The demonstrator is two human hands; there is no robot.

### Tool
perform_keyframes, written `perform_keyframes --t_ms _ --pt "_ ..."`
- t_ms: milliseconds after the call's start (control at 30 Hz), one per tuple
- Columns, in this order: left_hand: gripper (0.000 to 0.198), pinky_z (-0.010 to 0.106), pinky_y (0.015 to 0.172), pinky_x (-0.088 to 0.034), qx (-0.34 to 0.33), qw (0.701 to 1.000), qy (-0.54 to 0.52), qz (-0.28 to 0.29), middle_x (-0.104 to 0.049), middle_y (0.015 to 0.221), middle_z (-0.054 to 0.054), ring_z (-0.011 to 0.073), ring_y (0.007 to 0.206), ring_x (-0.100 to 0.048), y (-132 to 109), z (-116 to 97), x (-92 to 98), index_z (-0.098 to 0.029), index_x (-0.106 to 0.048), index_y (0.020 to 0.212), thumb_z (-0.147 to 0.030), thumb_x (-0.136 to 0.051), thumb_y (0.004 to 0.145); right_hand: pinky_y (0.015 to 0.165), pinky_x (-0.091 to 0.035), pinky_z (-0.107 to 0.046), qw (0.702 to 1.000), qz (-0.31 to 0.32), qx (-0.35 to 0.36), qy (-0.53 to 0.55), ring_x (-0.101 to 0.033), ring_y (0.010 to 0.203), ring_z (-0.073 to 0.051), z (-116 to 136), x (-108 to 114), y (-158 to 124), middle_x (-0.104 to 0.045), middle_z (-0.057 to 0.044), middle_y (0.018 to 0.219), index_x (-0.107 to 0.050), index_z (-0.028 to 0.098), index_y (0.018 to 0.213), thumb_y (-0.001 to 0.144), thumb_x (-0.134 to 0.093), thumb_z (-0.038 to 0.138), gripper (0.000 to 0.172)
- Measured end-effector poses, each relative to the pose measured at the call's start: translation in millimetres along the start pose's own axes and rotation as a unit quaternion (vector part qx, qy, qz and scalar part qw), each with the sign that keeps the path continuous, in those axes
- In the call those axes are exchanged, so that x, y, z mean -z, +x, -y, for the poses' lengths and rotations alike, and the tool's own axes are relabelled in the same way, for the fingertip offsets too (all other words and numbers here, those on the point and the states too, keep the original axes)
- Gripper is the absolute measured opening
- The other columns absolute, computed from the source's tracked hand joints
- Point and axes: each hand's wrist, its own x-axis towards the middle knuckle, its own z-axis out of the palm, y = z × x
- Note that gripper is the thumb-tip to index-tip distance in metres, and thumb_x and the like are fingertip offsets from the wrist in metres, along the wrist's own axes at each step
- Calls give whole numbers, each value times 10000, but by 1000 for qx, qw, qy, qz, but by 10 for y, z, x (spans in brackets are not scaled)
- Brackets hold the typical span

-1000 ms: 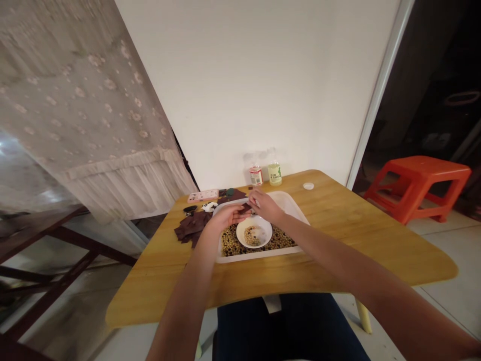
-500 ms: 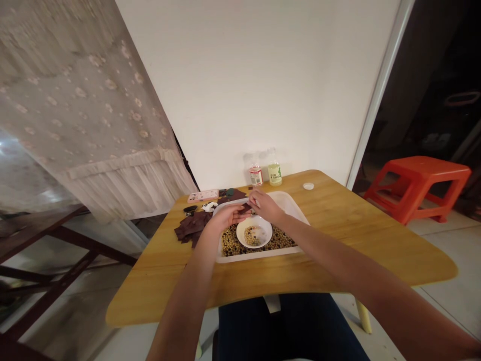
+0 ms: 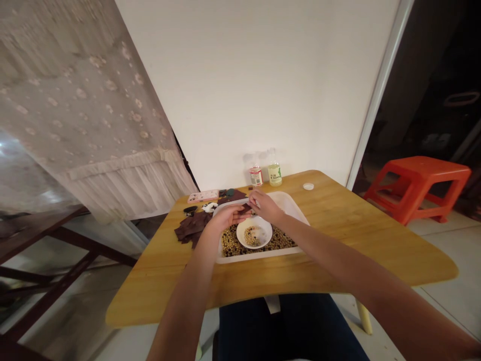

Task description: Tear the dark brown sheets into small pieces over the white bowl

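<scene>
My left hand (image 3: 227, 216) is held over the tray's back left part, with a small dark brown cloth piece (image 3: 245, 208) gripped at its fingers. At the far end of that piece, my right hand (image 3: 263, 204) is pinched closed. Its fingertips meet the cloth's edge, and anything finer between them is too small to make out. Just below both hands sits a white bowl (image 3: 265, 240) with tan and dark beads (image 3: 251, 235) inside. It rests in a white tray (image 3: 293, 200), among many more tan and black beads (image 3: 233, 245).
Left of the tray lies a heap of brown cloth pieces (image 3: 191, 228), with a white item (image 3: 209, 206), a black object (image 3: 190, 209) and a pink phone (image 3: 203, 196) behind. Two bottles, one red-labelled (image 3: 256, 175), one green-labelled (image 3: 274, 174), stand by the wall. A white lid (image 3: 308, 186) lies rightward; an orange stool (image 3: 424, 180) stands beyond.
Almost nothing differs. Both hands stay in the same place around the brown cloth piece, with at most a tiny shift of the right fingers.
</scene>
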Motion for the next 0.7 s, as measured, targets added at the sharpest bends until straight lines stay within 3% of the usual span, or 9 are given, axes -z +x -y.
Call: perform_keyframes --t_ms 700 --pt "96 217 673 -523 0 1000 11 -3 -688 909 105 190 843 -658 -20 -14 -17 -130 -628 804 -183 -567 752 627 -335 -263 1000 1 -1 2 -404 662 -137 13 7 3 -399 -2 712 -258 214 637 762 -432 118 235"
